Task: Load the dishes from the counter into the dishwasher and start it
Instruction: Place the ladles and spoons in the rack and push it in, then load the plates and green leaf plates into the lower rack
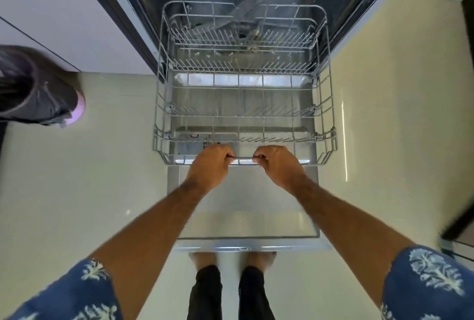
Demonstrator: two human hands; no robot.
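Pale floor; grey wire lower rack (pixel 245 114) bare, left grip (pixel 210 164), right grip (pixel 278 163) curled round front rail.

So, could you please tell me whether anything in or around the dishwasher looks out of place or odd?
Mostly fine. The lower rack sits level on the open door, both hands gripping its front rail. One oddity: small yellowish-green bits, perhaps food scraps, lie among the tines near the rack's back. No dishes are loaded.
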